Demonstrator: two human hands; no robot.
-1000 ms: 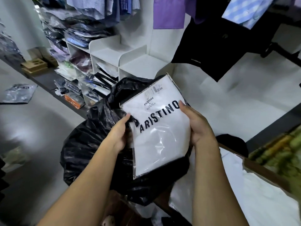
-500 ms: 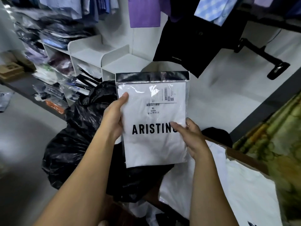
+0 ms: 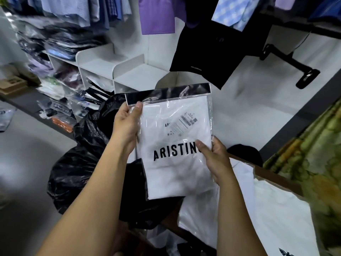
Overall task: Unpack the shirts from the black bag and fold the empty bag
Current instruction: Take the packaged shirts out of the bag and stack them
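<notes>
I hold the flat white folded shirt in its glossy clear plastic sleeve [image 3: 177, 145] upright in front of me, above the crumpled black plastic bag [image 3: 86, 163]. The sleeve is rectangular, wrinkled, with a dark reflective flap along its top edge and black block lettering across the front. My left hand [image 3: 125, 126] is clamped on the upper left edge — thumb on the front, just under the flap. My right hand [image 3: 215, 159] pinches the right edge lower down, thumb over the last letter. The sleeve's top and bottom edges hang free. Behind — white open shelf cubbies [image 3: 118, 71] against the wall.
</notes>
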